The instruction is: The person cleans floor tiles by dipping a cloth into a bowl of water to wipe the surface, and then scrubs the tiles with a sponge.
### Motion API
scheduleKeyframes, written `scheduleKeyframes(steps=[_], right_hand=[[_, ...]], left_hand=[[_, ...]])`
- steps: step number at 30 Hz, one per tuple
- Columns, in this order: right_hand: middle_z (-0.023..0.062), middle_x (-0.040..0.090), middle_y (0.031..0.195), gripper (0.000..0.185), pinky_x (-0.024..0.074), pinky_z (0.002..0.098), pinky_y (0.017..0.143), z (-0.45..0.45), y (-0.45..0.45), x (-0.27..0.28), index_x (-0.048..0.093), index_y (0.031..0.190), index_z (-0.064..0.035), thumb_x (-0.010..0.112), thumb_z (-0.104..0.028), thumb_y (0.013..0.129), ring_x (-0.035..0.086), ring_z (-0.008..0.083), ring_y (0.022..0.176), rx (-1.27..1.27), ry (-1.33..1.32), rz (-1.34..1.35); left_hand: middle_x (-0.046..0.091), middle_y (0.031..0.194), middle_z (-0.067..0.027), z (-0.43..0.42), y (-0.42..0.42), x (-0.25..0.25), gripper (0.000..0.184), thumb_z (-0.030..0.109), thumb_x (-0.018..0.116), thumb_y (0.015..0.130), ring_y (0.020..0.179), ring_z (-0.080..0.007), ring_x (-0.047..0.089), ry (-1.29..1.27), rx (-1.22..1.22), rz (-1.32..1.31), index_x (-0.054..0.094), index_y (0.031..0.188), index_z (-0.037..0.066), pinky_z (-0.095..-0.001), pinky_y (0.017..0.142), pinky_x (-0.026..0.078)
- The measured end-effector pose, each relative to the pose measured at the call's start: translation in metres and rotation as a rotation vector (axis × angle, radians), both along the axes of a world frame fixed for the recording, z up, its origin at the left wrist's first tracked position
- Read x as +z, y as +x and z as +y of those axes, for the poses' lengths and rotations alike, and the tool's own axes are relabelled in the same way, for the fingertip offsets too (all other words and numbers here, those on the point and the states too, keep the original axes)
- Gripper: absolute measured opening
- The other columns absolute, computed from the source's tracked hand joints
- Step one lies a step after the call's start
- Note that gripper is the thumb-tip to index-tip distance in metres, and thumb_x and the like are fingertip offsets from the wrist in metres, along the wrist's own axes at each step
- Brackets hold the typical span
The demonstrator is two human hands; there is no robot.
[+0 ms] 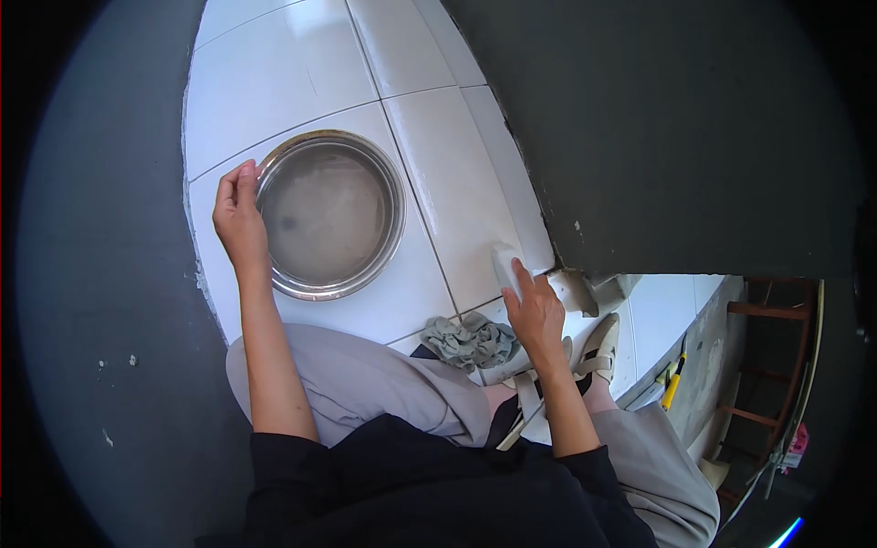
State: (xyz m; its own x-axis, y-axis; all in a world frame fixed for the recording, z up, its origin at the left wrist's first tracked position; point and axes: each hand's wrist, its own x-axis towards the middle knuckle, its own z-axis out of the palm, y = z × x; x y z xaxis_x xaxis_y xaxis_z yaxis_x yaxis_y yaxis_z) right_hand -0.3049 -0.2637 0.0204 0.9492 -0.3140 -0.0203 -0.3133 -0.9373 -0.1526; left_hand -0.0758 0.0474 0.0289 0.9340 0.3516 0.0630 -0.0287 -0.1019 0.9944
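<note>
A round metal basin (329,215) with cloudy water stands on the white tiled floor (438,155). My left hand (241,215) is at the basin's left rim, its fingers bent and pressed together; whether they grip the rim is hard to tell. On the right, my right hand (536,310) holds a small white block (505,267) against the tiles, near the base of the dark wall. A crumpled grey-green cloth (469,342) lies on the floor just left of my right hand.
Dark grey walls (676,137) flank the tiles on both sides. My knees and sandalled feet (599,347) are below. At the lower right are a yellow-handled tool (673,384), a reddish-brown ladder-like frame (772,312) and a pink item (797,446).
</note>
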Motion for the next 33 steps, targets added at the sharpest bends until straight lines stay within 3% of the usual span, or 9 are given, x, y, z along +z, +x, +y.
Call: scheduleKeyframes(steps=[3, 6, 11, 14, 17, 20, 23, 28, 33], right_hand=[[0.0148, 0.058, 0.086, 0.052, 0.0532, 0.0386, 0.058, 0.006, -0.007, 0.001, 0.055, 0.129, -0.0093, 0.068, -0.021, 0.080, 0.064, 0.0295, 0.076, 0.016, -0.057, 0.061], [0.0140, 0.057, 0.085, 0.050, 0.0535, 0.0367, 0.056, 0.013, 0.001, -0.005, 0.055, 0.127, -0.0085, 0.067, -0.020, 0.080, 0.064, 0.0283, 0.074, -0.007, -0.129, 0.044], [0.0136, 0.056, 0.083, 0.048, 0.0540, 0.0341, 0.056, -0.015, 0.063, -0.010, 0.056, 0.124, -0.0069, 0.067, -0.020, 0.079, 0.064, 0.0273, 0.071, -0.002, -0.179, -0.017], [0.0138, 0.056, 0.082, 0.050, 0.0533, 0.0341, 0.053, -0.005, 0.029, -0.007, 0.056, 0.125, -0.0062, 0.067, -0.019, 0.078, 0.063, 0.0270, 0.069, 0.016, -0.143, 0.017], [0.0141, 0.056, 0.082, 0.051, 0.0529, 0.0345, 0.051, 0.017, -0.015, 0.000, 0.056, 0.125, -0.0064, 0.068, -0.020, 0.078, 0.063, 0.0267, 0.068, -0.004, -0.106, 0.097], [0.0140, 0.056, 0.082, 0.052, 0.0529, 0.0348, 0.050, 0.020, -0.008, -0.005, 0.057, 0.126, -0.0067, 0.068, -0.021, 0.077, 0.063, 0.0267, 0.068, -0.062, -0.107, 0.045], [0.0137, 0.056, 0.082, 0.054, 0.0532, 0.0348, 0.051, 0.004, 0.024, -0.016, 0.056, 0.127, -0.0069, 0.069, -0.022, 0.077, 0.063, 0.0268, 0.068, -0.087, -0.130, -0.026], [0.0147, 0.055, 0.080, 0.052, 0.0522, 0.0409, 0.054, 0.014, -0.015, -0.004, 0.056, 0.128, -0.0071, 0.069, -0.021, 0.079, 0.063, 0.0317, 0.068, -0.063, -0.065, 0.073], [0.0150, 0.056, 0.082, 0.050, 0.0529, 0.0378, 0.053, 0.002, 0.008, -0.011, 0.057, 0.125, -0.0072, 0.067, -0.021, 0.079, 0.064, 0.0290, 0.068, -0.043, -0.102, 0.030]], left_hand=[[0.067, 0.105, -0.0096, 0.009, 0.007, -0.007, 0.028, 0.024, 0.056, 0.097, 0.099, -0.0155, 0.062, -0.047, 0.041, 0.060, 0.065, 0.107, 0.000, -0.0271, 0.090, 0.046], [0.067, 0.106, -0.0083, 0.010, 0.010, -0.013, 0.031, 0.029, 0.058, 0.095, 0.102, -0.0160, 0.061, 0.096, 0.040, 0.148, 0.066, 0.108, 0.002, -0.0288, 0.092, 0.044], [0.062, 0.117, -0.0112, -0.001, 0.008, -0.007, 0.035, 0.035, 0.058, 0.093, 0.111, -0.0243, 0.057, 0.570, 0.050, 0.161, 0.065, 0.115, 0.009, -0.0380, 0.098, 0.041], [0.061, 0.120, -0.0118, 0.008, 0.011, -0.021, 0.038, 0.035, 0.059, 0.092, 0.113, -0.0246, 0.056, 0.571, 0.078, 0.178, 0.063, 0.120, 0.010, -0.0365, 0.099, 0.040], [0.059, 0.125, -0.0129, 0.003, 0.011, -0.016, 0.042, 0.036, 0.059, 0.092, 0.116, -0.0242, 0.055, 0.266, -0.012, 0.261, 0.061, 0.123, 0.008, -0.0341, 0.100, 0.040], [0.059, 0.126, -0.0140, 0.004, 0.010, -0.024, 0.044, 0.035, 0.059, 0.092, 0.117, -0.0227, 0.055, 0.430, -0.053, 0.224, 0.059, 0.125, 0.005, -0.0320, 0.100, 0.040], [0.060, 0.125, -0.0138, 0.003, 0.009, -0.020, 0.045, 0.035, 0.059, 0.093, 0.116, -0.0223, 0.056, 0.314, -0.052, 0.242, 0.058, 0.126, 0.004, -0.0318, 0.100, 0.039], [0.060, 0.126, -0.0125, 0.006, 0.011, -0.020, 0.046, 0.034, 0.059, 0.092, 0.116, -0.0224, 0.057, 0.354, -0.018, 0.249, 0.058, 0.127, 0.004, -0.0319, 0.099, 0.040], [0.062, 0.122, -0.0120, 0.005, 0.010, -0.026, 0.047, 0.036, 0.060, 0.091, 0.113, -0.0234, 0.059, 0.457, -0.015, 0.262, 0.058, 0.128, 0.007, -0.0320, 0.098, 0.041]])
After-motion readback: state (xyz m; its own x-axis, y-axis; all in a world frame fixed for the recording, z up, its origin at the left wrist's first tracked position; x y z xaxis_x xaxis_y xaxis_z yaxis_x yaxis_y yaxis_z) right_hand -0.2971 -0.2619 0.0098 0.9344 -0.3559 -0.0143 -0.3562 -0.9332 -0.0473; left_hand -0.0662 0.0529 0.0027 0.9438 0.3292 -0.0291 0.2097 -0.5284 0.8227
